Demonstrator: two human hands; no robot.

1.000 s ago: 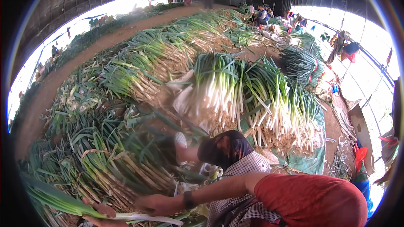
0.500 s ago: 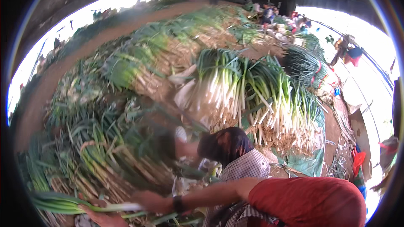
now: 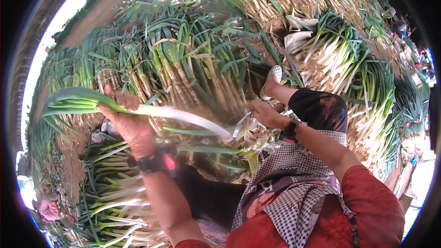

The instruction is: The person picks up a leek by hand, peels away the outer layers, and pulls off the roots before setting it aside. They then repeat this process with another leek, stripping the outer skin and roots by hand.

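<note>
In my left hand (image 3: 131,124) is a single leek (image 3: 179,114), its green leaves to the left and its white shank bending down to the right. The fingers wrap around it where green turns to white. My right hand (image 3: 267,114) is bent inward, beyond the leek's white end and apart from it. Its fingers are curled, and what they may hold cannot be made out. Just below them lies a heap of pale stripped leaves (image 3: 257,143), between my legs.
Unpeeled leeks with brownish stalks (image 3: 179,76) lie in rows ahead. Cleaned white leeks (image 3: 121,206) are piled at my left, and more white bundles (image 3: 337,64) lie at the right. My shoe (image 3: 274,72) rests beside loose leaves. A pink cloth (image 3: 49,209) is at far left.
The view has tilted down and turned. My left hand has lifted the leek. My right hand, blurred near the white shank before, is now away from it, to the right.
</note>
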